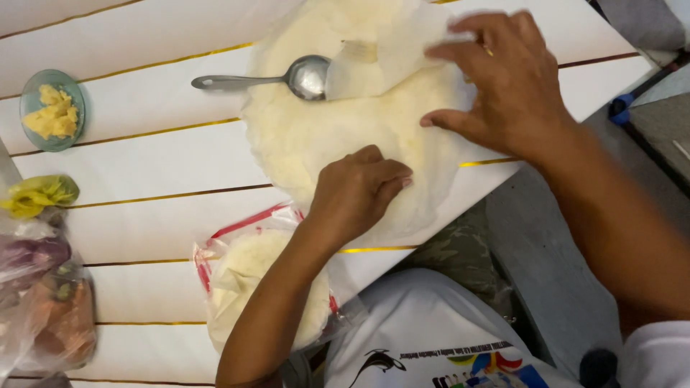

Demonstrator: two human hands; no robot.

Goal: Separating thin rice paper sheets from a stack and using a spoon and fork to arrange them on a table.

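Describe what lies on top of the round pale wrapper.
A metal spoon, a folded wrapper flap, and both hands lie on the round pale wrapper. Anything under the flap is hidden.

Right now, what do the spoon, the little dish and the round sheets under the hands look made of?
Spoon: polished metal, with mirror-like glints. Little dish: probably teal glass, translucent and glossy. Round sheets: thin pale dough or wrapper, matte, one edge folded over; exact kind unclear.

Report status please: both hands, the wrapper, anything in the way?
Left hand pressing round pale thin wrapper sheet flat. Right hand folding its far edge. Metal spoon lies on sheet, near fold.
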